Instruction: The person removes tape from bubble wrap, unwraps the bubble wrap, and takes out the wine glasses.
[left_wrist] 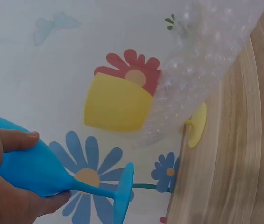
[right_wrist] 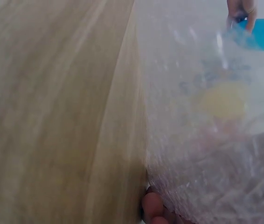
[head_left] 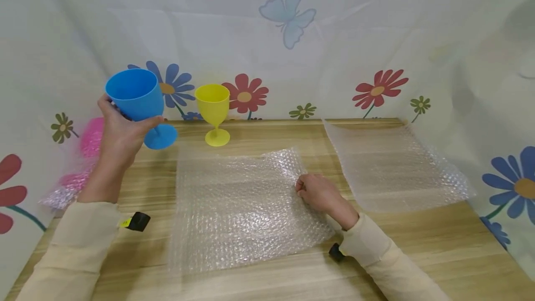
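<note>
- The left hand (head_left: pixel 119 129) is curled round the bowl of a blue, stemmed plastic-looking goblet (head_left: pixel 146 106), which tilts a little near the far left corner of the pale wood-grain surface (head_left: pixel 418 236). The left wrist view shows the foot clear of that surface.
- This grip seems sound: fingers spread around the wide bowl should steady it better than a pinch on the thin stem, and a light squeeze ought to suffice.
- The right hand (head_left: pixel 319 193) has its fingers closed in a pinch on the right edge of a clear bubble-wrap sheet (head_left: pixel 238 203), over the middle of the surface. Both wrist views show part of the sheet raised; how much is hard to tell.
- Thin film is likely to crease or slip, so a firm pinch and a smooth, even sheet would serve best.
- A yellow, stemmed plastic-looking goblet (head_left: pixel 214 108) stands upright near the far edge; the raised film could catch it, so some clearance is wise.
- A second clear bubble-wrap sheet (head_left: pixel 388 166) lies towards the right edge, well apart from the goblets, and is best left undisturbed.
</note>
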### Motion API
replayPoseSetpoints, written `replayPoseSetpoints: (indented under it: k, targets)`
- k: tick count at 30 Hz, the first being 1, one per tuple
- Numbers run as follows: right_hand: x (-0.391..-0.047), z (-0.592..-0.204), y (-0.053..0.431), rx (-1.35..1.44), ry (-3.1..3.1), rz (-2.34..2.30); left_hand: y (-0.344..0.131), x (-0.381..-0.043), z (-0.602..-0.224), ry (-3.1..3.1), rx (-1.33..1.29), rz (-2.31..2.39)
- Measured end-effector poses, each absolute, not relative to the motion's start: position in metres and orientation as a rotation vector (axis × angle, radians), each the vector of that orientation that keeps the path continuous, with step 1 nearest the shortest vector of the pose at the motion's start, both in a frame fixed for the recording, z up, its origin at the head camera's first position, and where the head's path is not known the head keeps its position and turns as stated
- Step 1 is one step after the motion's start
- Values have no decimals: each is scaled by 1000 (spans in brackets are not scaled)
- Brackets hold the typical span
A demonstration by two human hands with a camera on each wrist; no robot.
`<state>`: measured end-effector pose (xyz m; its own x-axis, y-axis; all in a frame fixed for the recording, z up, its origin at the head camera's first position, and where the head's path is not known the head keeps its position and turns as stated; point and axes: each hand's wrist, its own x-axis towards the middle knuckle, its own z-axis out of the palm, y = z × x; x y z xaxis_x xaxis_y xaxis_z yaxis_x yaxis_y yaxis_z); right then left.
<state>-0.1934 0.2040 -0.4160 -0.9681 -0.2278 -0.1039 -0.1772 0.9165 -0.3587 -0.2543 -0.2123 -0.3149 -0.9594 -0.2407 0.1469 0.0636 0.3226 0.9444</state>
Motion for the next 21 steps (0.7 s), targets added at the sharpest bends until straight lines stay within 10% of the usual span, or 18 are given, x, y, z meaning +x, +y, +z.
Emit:
replayPoseSetpoints:
  k: [21]
  targets:
    - [-192,-416,202,-290,2954,-490,-216,-291,-349,-2445,216,-1705]
